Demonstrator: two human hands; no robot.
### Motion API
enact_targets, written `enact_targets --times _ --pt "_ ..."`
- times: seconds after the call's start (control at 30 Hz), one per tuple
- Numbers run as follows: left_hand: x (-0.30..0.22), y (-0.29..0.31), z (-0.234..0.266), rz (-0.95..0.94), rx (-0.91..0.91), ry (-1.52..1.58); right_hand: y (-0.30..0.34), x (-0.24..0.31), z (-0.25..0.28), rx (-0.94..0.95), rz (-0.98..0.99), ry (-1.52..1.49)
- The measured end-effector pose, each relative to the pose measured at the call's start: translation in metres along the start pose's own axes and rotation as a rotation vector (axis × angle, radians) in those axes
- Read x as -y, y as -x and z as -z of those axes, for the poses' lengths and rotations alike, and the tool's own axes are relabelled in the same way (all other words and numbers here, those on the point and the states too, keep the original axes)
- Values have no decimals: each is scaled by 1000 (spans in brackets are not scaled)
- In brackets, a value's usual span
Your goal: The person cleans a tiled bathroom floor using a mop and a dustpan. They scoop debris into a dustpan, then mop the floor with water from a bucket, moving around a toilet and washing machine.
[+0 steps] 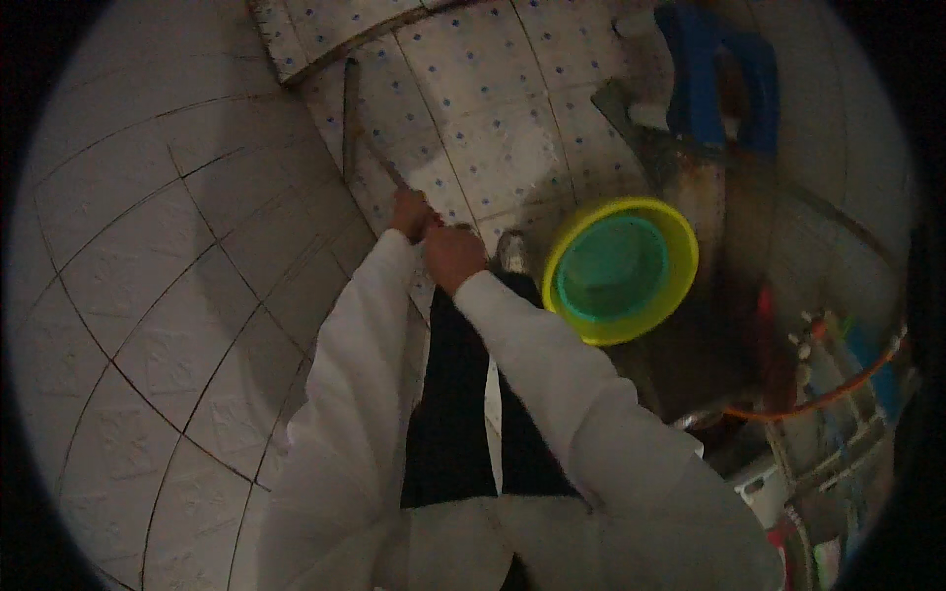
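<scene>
Both my hands are closed around the handle of a floor squeegee (380,153). My left hand (409,214) grips it farther up the picture, and my right hand (454,256) sits just behind, nearly touching it. The squeegee's narrow dark bar head (350,118) rests on the tiled floor (473,108) along the foot of the left wall. Much of the handle is hidden under my fingers. To the right of my right hand stands a yellow tub (687,266) with a turquoise basin (611,261) inside it.
A tiled wall (197,315) rises along the left. A blue plastic stool (700,79) is at the upper right. At lower right is a rack (838,453) with assorted small items. A raised tiled edge (345,44) crosses the top. The light is dim.
</scene>
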State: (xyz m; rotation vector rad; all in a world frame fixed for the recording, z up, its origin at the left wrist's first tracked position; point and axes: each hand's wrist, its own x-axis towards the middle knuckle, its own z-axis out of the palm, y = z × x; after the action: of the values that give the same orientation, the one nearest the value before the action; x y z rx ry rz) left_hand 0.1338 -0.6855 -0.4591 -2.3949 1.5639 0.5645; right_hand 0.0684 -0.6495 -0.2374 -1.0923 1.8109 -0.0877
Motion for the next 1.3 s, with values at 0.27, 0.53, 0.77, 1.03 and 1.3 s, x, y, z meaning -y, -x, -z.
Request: enact_targets --times 0.27,0.53,0.77,1.03,1.3 --pt "-5 223 13 -1019 995 35 186 -117 32 -232 -339 -134" --pt "-175 253 104 -766 1279 65 215 -181 157 -403 -602 -64" --pt "-381 182 35 -1216 722 -93 167 -209 223 -252 -711 9" --pt "-527 220 -2 -217 1423 866 130 -212 266 -191 -908 -69" --pt "-512 186 131 -512 1288 885 119 -161 238 -179 -967 -102"
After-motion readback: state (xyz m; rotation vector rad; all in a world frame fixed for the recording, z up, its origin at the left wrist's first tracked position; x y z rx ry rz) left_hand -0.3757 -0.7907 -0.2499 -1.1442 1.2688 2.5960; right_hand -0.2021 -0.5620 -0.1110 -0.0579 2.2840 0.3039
